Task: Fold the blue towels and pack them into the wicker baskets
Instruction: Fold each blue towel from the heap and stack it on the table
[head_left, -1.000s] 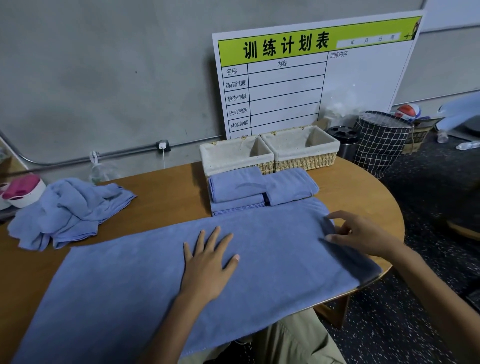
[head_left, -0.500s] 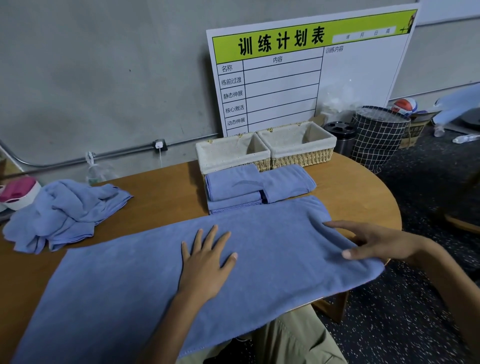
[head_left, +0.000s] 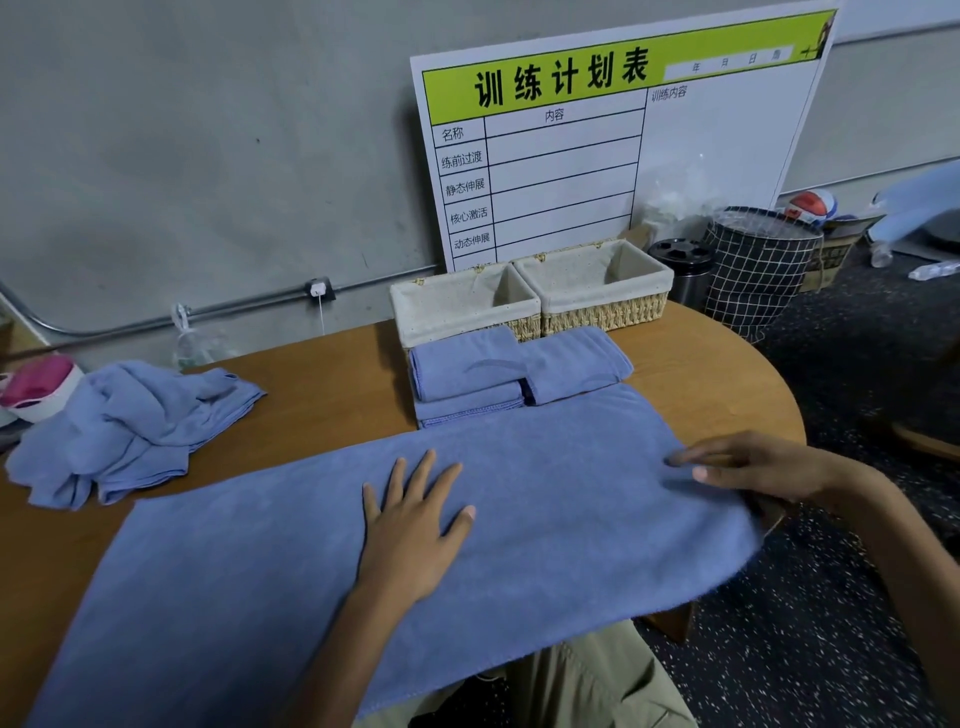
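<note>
The light is dim and even, seemingly from overhead, with a muted, slightly cool cast. Soft shadows lie under the left hand (head_left: 410, 535) and along the wall behind the white board (head_left: 618, 145); the floor (head_left: 857, 374) past the surface's right edge falls into near darkness. No strong glare shows. Wide-angle distortion bows the surface (head_left: 332, 384) and stretches things toward the frame edges. The right hand (head_left: 758, 467) has blurred fingertips, and the whole picture looks soft and somewhat grainy.

1. White schedule board with green header (head_left: 618, 150) leaning on the grey wall.
2. Black grid-patterned fabric bin (head_left: 756, 270) on floor.
3. Dark cylindrical metal canister (head_left: 680, 273) beside it.
4. Pink-and-white plastic object (head_left: 39, 384) at table's left edge.
</note>
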